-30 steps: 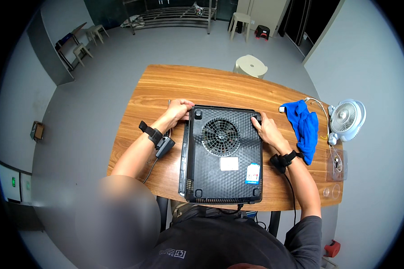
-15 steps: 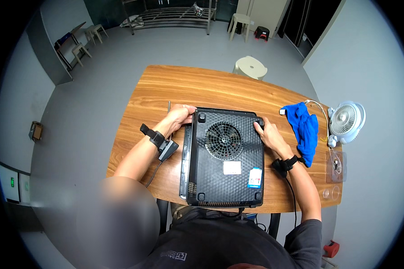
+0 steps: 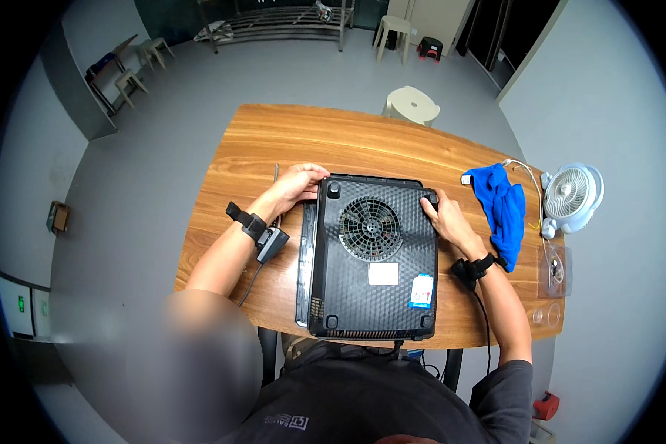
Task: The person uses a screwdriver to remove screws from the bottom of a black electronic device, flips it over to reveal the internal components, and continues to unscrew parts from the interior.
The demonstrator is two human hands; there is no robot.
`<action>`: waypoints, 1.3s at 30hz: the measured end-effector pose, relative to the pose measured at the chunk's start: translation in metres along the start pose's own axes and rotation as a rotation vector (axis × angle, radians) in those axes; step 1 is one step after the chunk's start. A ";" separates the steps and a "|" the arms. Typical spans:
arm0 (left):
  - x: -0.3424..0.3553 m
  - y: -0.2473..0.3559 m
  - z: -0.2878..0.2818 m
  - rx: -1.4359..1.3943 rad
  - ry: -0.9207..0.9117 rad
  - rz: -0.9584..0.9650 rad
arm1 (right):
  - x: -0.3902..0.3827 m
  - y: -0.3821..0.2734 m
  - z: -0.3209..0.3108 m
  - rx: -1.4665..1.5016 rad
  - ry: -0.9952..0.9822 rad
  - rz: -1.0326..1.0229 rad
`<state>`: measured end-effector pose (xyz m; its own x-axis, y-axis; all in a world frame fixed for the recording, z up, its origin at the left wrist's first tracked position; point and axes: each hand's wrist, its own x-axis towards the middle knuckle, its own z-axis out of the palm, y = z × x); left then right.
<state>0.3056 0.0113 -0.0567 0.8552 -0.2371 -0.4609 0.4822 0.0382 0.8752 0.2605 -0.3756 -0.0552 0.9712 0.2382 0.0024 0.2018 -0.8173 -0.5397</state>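
An induction cooker (image 3: pixel 348 285) lies bottom up near the table's front edge. Its black textured base shows a round fan grille (image 3: pixel 371 229), small corner feet and two stickers. From under its left side juts a dark, shiny panel (image 3: pixel 303 277). My left hand (image 3: pixel 302 183) grips the far left corner, thumb on the top edge and fingers partly hidden below. At the far right corner my right hand (image 3: pixel 445 217) is closed round the side, its thumb lying on the base. A thin grey rod (image 3: pixel 277 173) sticks out beyond my left wrist, mostly hidden by it.
Right of the cooker a blue cloth (image 3: pixel 502 211) lies crumpled. Beyond it stand a small white fan (image 3: pixel 570 194) with a cable, a clear plastic tray (image 3: pixel 551 272) and small clear round pieces (image 3: pixel 545 317). A beige stool (image 3: pixel 411 105) stands past the wooden table's (image 3: pixel 333 137) far edge.
My left hand has shifted slightly along the far left corner, its fingers reaching a little further over the edge. The right hand keeps its hold, and the cooker has barely moved.
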 end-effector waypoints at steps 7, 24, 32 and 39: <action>0.005 -0.004 -0.006 0.065 -0.032 0.034 | -0.002 0.001 -0.005 -0.107 -0.015 -0.147; 0.014 0.001 -0.007 0.352 0.050 0.111 | -0.001 0.000 -0.004 -0.125 0.000 -0.138; -0.016 0.018 -0.018 0.574 0.153 0.254 | 0.002 0.001 0.000 0.008 -0.007 0.058; -0.105 0.016 -0.074 0.831 0.120 0.162 | 0.002 0.006 0.004 0.034 0.018 0.072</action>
<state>0.2378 0.1090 -0.0052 0.9384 -0.1840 -0.2925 0.0969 -0.6724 0.7338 0.2631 -0.3774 -0.0618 0.9852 0.1698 -0.0225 0.1273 -0.8137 -0.5672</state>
